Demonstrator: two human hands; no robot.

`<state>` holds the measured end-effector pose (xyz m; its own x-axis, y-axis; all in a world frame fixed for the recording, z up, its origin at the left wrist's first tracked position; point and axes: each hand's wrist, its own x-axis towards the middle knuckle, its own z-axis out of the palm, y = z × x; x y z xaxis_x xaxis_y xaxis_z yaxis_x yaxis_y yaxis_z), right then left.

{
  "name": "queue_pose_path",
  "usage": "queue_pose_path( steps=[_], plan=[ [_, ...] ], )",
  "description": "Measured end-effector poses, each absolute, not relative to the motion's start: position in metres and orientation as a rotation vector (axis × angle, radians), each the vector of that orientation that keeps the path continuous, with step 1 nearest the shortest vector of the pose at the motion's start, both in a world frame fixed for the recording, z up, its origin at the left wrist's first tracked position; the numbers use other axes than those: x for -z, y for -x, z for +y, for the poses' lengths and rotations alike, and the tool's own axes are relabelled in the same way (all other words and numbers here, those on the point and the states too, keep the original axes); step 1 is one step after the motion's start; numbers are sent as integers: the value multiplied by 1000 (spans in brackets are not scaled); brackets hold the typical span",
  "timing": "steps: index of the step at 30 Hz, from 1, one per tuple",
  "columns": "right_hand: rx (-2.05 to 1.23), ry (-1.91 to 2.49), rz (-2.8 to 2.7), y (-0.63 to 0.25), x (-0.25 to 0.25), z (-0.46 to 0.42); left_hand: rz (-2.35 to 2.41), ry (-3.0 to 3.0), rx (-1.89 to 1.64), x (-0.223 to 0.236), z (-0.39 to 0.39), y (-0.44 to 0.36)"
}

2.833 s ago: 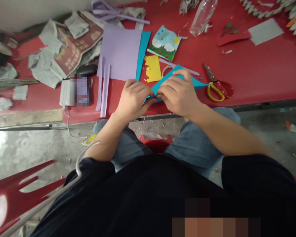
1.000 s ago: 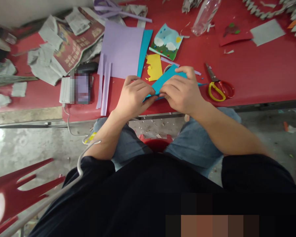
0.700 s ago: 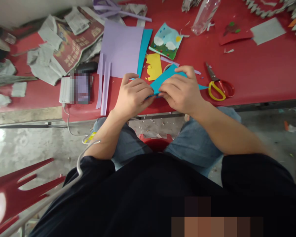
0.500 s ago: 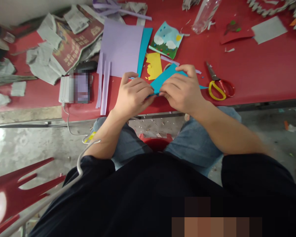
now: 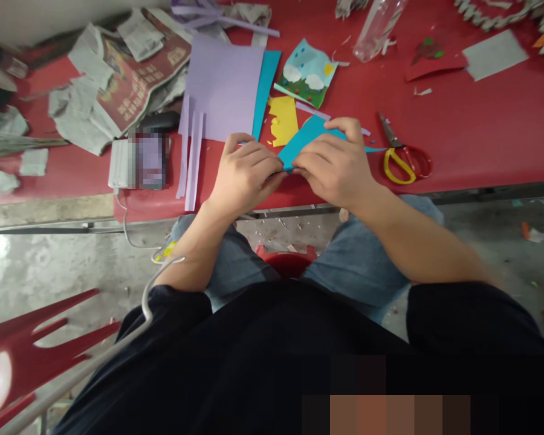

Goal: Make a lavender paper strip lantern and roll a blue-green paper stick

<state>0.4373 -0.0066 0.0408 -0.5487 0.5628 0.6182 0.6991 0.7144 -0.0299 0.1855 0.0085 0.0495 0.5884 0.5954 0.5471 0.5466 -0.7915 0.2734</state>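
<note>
1. The fingers of your left hand [image 5: 247, 172] are pinched on the near, left end of the blue paper [image 5: 301, 140], at the centre of the frame.
2. The fingers of your right hand [image 5: 333, 164] grip the same near edge just beside them, its index finger arched up over the upper part of the paper.
3. The blue paper lies between your hands and up from both sets of fingertips; its visible stretch runs from lower left to upper right. Neither hand is nearer, since both touch it, but the right covers more. A thin blue point sticks out to the right, near the scissors [image 5: 393, 141]; whether they touch is hard to tell.
4. Just above the paper lies a yellow scrap [image 5: 288, 121], with a picture card [image 5: 306, 75] beyond it. To the upper left of your hands, a purple sheet [image 5: 226, 90] overlaps a teal sheet [image 5: 263, 96]; purple strips [image 5: 193, 166] lie left of your left hand.
5. All this lies on the red desk [image 5: 476, 133], with newspaper [image 5: 140, 78] at upper left and a clear bottle [image 5: 376, 33] at top right.
6. Below the desk is a grey floor [image 5: 494, 254] with scraps; a red chair [image 5: 40, 338] shows at lower left.
</note>
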Motion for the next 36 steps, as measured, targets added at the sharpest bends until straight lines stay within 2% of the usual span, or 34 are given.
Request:
queue_pose_path(
  steps=[13, 25, 36],
  plan=[
    [93, 1057, -2337, -438, -44, -9, 1019, -2683, -953, -52, 8, -186],
    [224, 1009, -2346, -438, -43, -10, 1019, -2720, -1004, -49, 8, -186],
    [85, 1017, -2369, -437, -46, -10, 966, -2730, -967, -51, 7, -186]
  ],
)
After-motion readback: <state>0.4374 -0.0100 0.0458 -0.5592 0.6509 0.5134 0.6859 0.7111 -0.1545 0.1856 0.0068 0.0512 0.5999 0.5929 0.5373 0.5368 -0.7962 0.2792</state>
